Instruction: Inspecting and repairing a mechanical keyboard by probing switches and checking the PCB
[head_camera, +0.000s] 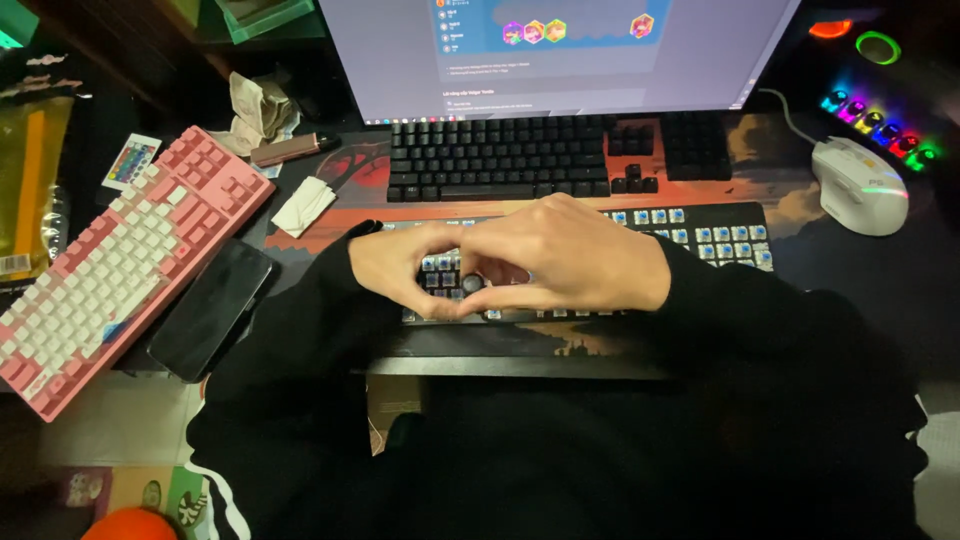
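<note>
Your right hand pinches a small dark tool, probably a keycap puller, on the stripped keyboard; your left hand steadies nearby, fingers curled. Next, pull straight.

A bare-switch keyboard is set before the full keyboard; a mouse is placed right of it, a phone left.

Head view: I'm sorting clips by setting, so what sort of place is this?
Probably a home computer desk: a monitor, a black keyboard, a white mouse and a pink keyboard. Both hands work on a keyboard without keycaps.
</note>
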